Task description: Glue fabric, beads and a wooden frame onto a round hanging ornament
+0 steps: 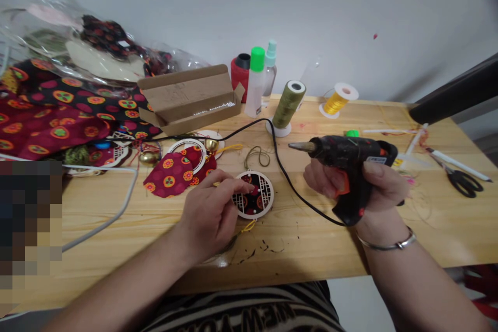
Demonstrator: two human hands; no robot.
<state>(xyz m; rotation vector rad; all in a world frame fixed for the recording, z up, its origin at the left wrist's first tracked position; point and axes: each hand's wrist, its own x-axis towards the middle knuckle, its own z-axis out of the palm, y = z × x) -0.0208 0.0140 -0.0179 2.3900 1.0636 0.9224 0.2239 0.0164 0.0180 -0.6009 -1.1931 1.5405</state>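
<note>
A black hot glue gun [346, 161] is gripped in my right hand [377, 187], its nozzle pointing left above the table. Fingers of that hand curl round the handle by the orange trigger. My left hand [212, 207] holds down a round ornament [266, 194] with a pale lattice rim and dark patterned fabric. Its index fingertip presses near the middle, while the other fingers curl and partly hide the left edge. Small white beads sit on the fabric. A green cord loop [257, 155] lies at the ornament's top and a yellow cord [249, 226] at its bottom.
Maroon patterned fabric pieces [169, 174] and a bell [150, 157] lie left. Behind stand a cardboard box [187, 119], a green-capped bottle [256, 83], green thread [290, 106] and a yellow spool [337, 99]. The gun's black cable [288, 181] crosses the table. Scissors [462, 181] lie right.
</note>
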